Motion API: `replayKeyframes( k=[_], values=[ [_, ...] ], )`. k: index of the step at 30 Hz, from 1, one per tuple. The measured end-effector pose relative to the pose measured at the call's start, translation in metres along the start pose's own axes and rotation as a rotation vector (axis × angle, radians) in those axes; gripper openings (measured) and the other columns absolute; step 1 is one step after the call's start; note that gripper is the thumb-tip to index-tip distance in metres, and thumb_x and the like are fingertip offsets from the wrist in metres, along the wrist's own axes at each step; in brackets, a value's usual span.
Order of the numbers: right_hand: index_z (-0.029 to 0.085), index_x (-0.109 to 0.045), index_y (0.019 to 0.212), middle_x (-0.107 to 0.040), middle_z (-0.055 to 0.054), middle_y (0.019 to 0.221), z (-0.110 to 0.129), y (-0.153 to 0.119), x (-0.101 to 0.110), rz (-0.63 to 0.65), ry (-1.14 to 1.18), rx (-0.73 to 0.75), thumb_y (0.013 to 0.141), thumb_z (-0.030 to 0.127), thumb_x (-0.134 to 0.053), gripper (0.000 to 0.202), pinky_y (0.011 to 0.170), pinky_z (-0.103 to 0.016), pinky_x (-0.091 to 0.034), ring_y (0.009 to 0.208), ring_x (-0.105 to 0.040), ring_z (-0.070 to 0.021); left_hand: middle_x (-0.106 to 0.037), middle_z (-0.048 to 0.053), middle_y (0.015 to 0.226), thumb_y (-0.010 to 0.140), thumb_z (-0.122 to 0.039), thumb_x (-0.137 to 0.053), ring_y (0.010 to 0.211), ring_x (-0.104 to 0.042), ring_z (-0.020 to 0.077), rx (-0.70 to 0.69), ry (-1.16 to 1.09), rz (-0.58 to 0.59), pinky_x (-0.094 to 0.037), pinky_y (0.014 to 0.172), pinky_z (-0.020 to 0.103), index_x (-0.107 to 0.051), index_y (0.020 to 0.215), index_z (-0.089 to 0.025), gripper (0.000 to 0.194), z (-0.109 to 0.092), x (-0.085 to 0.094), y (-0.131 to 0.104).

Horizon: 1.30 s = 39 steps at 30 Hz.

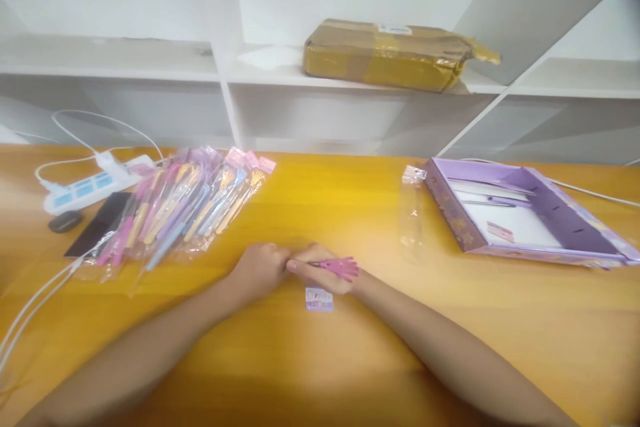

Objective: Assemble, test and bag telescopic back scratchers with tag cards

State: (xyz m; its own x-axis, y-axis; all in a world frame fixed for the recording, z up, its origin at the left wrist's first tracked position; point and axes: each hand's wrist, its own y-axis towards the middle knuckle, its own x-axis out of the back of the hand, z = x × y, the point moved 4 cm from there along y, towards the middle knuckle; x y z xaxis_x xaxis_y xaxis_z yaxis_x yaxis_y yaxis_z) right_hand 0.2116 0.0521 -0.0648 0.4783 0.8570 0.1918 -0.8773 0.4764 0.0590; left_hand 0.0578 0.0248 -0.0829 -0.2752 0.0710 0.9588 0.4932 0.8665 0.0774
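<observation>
A small back scratcher (pixel 341 268) with a pink, hand-shaped end and a thin dark shaft is held level above the table. My right hand (pixel 320 275) pinches its shaft, with the pink end pointing right. Closed in a fist, my left hand (pixel 263 268) meets the right one at the scratcher's other end, which the fingers hide. Just below my right hand, a small purple printed card (pixel 319 299) lies flat on the table. Left of my hands, several bagged back scratchers (pixel 187 197) in pink, blue, purple and cream lie in a pile.
To the right stand a purple box tray (pixel 583 213) holding a pink card and thin items, and a clear plastic sleeve (pixel 412 210). A white power strip (pixel 95 187), cables and a black case (pixel 65 221) lie left. A taped parcel (pixel 385 57) rests on the shelf.
</observation>
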Motion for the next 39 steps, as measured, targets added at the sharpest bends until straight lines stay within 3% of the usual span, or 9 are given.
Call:
replayKeyframes(
  k=[4, 6, 10, 14, 27, 36, 39],
  values=[
    [0.02, -0.034, 0.068, -0.032, 0.005, 0.064, 0.006, 0.001, -0.012, -0.064, -0.222, 0.122, 0.111, 0.045, -0.039, 0.051, 0.058, -0.026, -0.027, 0.058, -0.032, -0.0087, -0.063, 0.005, 0.063, 0.099, -0.029, -0.057, 0.058, -0.056, 0.0198, -0.07, 0.022, -0.004, -0.034, 0.054, 0.029, -0.063, 0.071, -0.02, 0.03, 0.009, 0.006, 0.005],
    [0.021, -0.033, 0.069, -0.031, 0.005, 0.063, 0.009, 0.001, -0.018, -0.077, -0.316, 0.19, 0.112, 0.042, -0.036, 0.049, 0.058, -0.027, -0.029, 0.057, -0.031, -0.0093, -0.06, 0.003, 0.059, 0.102, -0.029, -0.054, 0.055, -0.053, 0.0178, -0.167, 0.043, -0.046, -0.032, 0.054, 0.029, -0.06, 0.067, -0.02, 0.036, 0.009, 0.009, 0.007],
    [0.021, -0.039, 0.072, -0.035, 0.004, 0.064, 0.011, 0.001, -0.028, -0.115, -0.551, 0.35, 0.113, 0.043, -0.032, 0.047, 0.06, -0.027, -0.03, 0.058, -0.03, -0.011, -0.053, 0.0, 0.051, 0.105, -0.023, -0.05, 0.05, -0.044, 0.0151, -0.431, 0.128, -0.285, -0.026, 0.051, 0.03, -0.052, 0.061, -0.02, 0.045, 0.007, 0.022, 0.007],
    [0.021, -0.046, 0.076, -0.036, 0.005, 0.062, 0.011, 0.002, -0.032, -0.151, -0.682, 0.413, 0.114, 0.047, -0.029, 0.049, 0.055, -0.027, -0.024, 0.054, -0.027, -0.0103, -0.051, -0.001, 0.051, 0.103, -0.019, -0.054, 0.052, -0.042, 0.0153, -0.546, 0.176, -0.439, -0.023, 0.05, 0.032, -0.049, 0.061, -0.02, 0.043, 0.009, 0.034, 0.008],
    [0.019, -0.052, 0.076, -0.032, 0.006, 0.058, 0.025, 0.003, -0.03, -0.216, -0.764, 0.428, 0.115, 0.048, -0.031, 0.053, 0.05, -0.026, -0.02, 0.05, -0.025, -0.0098, -0.049, -0.002, 0.051, 0.101, -0.019, -0.057, 0.052, -0.041, 0.0147, -0.648, 0.306, -0.5, -0.02, 0.052, 0.033, -0.045, 0.061, -0.02, 0.042, 0.016, 0.067, 0.017],
    [0.019, -0.05, 0.075, -0.037, 0.006, 0.056, 0.048, 0.002, -0.05, -0.226, -0.892, 0.504, 0.115, 0.046, -0.034, 0.05, 0.052, -0.026, -0.02, 0.049, -0.027, -0.0095, -0.048, -0.003, 0.051, 0.098, -0.02, -0.063, 0.051, -0.039, 0.0147, -0.72, 0.329, -0.557, -0.02, 0.051, 0.034, -0.044, 0.06, -0.021, 0.042, 0.007, 0.087, 0.009],
    [0.019, -0.049, 0.074, -0.038, 0.006, 0.055, 0.06, -0.002, -0.05, -0.243, -0.893, 0.531, 0.115, 0.044, -0.033, 0.051, 0.051, -0.026, -0.022, 0.048, -0.026, -0.0094, -0.048, -0.003, 0.051, 0.097, -0.019, -0.063, 0.051, -0.039, 0.0148, -0.714, 0.332, -0.571, -0.022, 0.051, 0.034, -0.045, 0.061, -0.021, 0.041, 0.017, 0.093, 0.009]
  ],
)
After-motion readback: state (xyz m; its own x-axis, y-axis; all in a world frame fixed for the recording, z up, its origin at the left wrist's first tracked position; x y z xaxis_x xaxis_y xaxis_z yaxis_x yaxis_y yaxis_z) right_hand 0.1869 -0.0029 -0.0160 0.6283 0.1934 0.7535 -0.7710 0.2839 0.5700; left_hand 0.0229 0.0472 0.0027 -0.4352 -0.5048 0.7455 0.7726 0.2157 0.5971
